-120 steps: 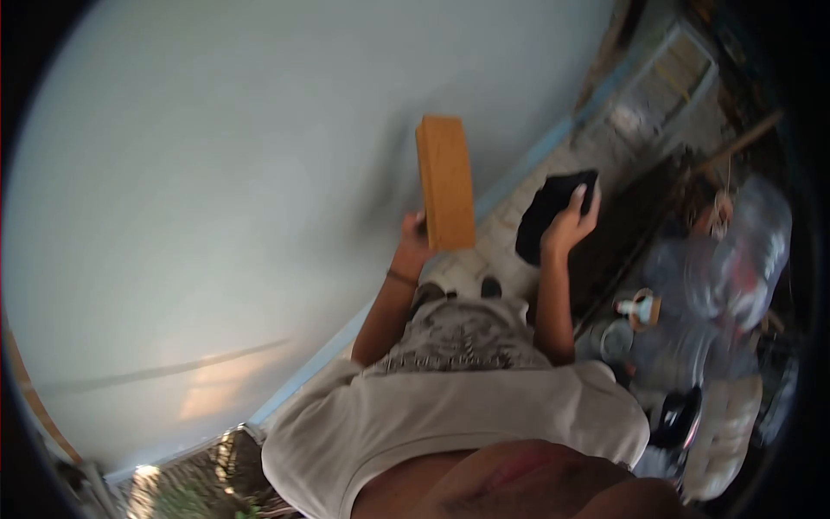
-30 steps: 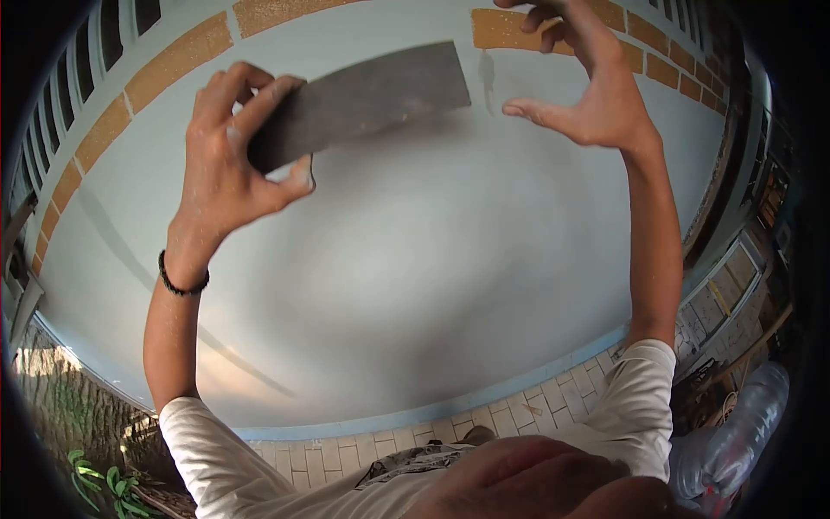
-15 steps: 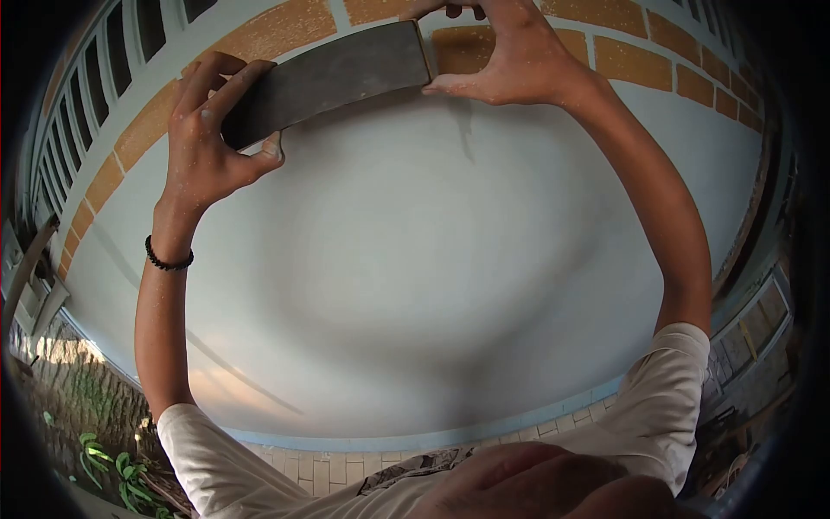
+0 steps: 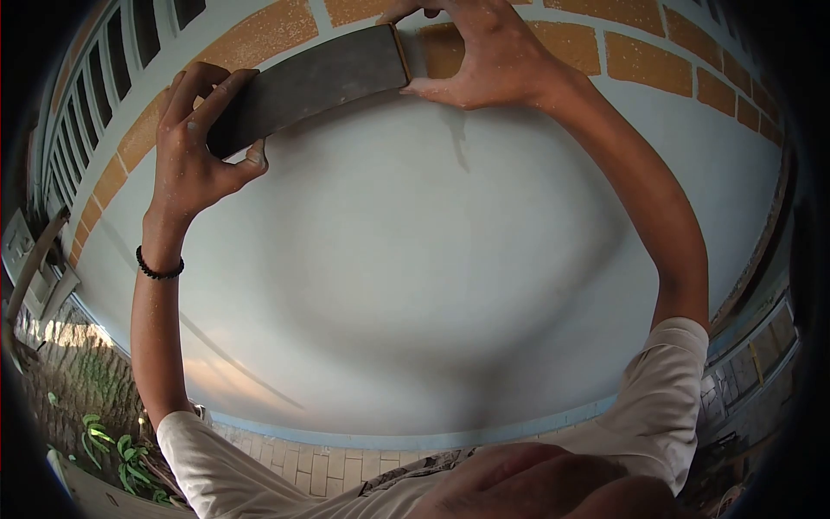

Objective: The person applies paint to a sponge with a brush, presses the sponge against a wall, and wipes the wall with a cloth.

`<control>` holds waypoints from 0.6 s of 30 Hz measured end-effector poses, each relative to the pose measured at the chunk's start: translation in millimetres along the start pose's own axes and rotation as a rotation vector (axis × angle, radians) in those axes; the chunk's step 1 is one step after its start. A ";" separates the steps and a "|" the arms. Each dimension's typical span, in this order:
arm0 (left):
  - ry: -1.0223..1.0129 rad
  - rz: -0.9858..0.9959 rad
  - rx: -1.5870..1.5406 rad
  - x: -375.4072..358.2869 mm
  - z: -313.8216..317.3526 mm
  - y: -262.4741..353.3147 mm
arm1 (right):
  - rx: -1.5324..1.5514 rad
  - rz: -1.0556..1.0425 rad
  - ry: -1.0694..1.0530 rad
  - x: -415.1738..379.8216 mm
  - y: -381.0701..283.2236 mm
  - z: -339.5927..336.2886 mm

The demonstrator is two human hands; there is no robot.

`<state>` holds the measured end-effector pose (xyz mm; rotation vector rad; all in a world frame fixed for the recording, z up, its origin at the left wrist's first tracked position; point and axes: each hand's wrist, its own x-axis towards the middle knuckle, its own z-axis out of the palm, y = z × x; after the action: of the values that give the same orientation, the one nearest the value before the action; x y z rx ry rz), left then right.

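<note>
A dark grey, flat rectangular board is held up to the white wall, over the band of painted bricks. My left hand grips its left end, fingers on the upper edge and thumb below. At the other end, my right hand pinches the board's short edge between thumb and fingers; part of those fingers is cut off by the top of the view. Orange-brown painted bricks with pale joints run along both sides of the board.
Below the bricks stretches a smooth white wall. White bars rise at the upper left. A tree trunk and green leaves are at the lower left. Paving lies at the wall's foot.
Both hands and the board have slid a little to the left along the painted bricks. The view has shifted slightly too. Each hand keeps its hold.
</note>
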<state>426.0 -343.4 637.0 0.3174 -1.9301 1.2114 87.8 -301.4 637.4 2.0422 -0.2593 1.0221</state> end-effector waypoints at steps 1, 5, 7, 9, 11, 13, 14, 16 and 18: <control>0.001 -0.013 -0.002 -0.6 -0.1 -0.5 | 0.012 -0.001 0.008 1.1 3.5 2.0; 0.006 -0.007 -0.026 -1.3 0.9 -3.7 | -0.044 -0.051 0.040 3.9 4.7 3.0; 0.005 -0.009 -0.040 -3.4 3.8 -4.3 | -0.076 -0.036 0.026 2.7 -0.6 1.3; 0.004 -0.009 -0.043 -4.1 6.0 -4.7 | -0.067 -0.008 0.011 1.9 -1.8 1.4; 0.003 -0.010 -0.045 -4.8 8.5 -5.8 | -0.016 0.030 -0.007 1.2 0.7 5.0; 0.004 -0.010 -0.044 -5.4 10.0 -8.1 | -0.057 0.032 0.002 2.1 -2.9 3.9; 0.003 -0.012 -0.045 -5.8 10.8 -8.6 | -0.077 0.032 0.005 3.0 -5.0 3.3; 0.002 -0.017 -0.046 -6.5 11.8 -10.0 | -0.094 0.073 -0.026 3.6 -7.1 1.9; 0.008 -0.011 -0.052 -8.2 10.6 -12.6 | -0.093 0.102 -0.049 8.5 -12.3 1.6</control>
<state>433.3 -360.3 636.7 0.2950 -1.9469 1.1523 100.4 -293.3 636.0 1.9888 -0.4326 1.0040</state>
